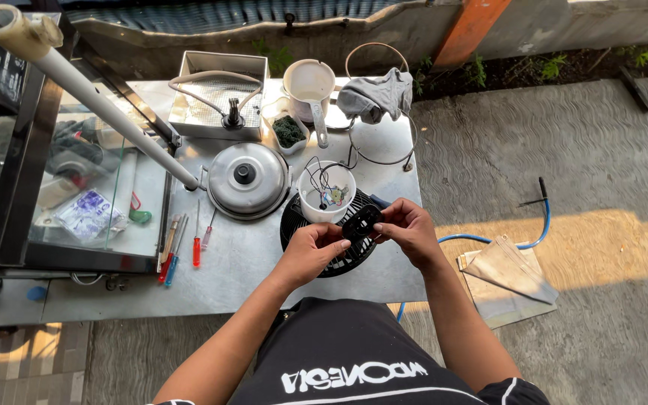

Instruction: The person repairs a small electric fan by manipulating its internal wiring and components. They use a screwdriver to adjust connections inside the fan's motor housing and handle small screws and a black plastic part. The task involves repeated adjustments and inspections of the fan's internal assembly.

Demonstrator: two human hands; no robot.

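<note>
Both hands hold a small round black part (361, 222) with holes, above a black fan grille (339, 259) lying on the metal table (234, 277). My left hand (310, 250) grips its left edge and my right hand (406, 229) pinches its right edge. Just behind the part stands a white round housing (309, 204) with loose wires and small components inside.
A metal pot lid (247, 178) lies left of the housing. Several screwdrivers (196, 241) lie near a glass case (54, 195). A metal tray (219, 94), white jug (309, 90), grey cloth (375, 94) and wire ring stand behind. A blue hose (541, 225) lies on the ground.
</note>
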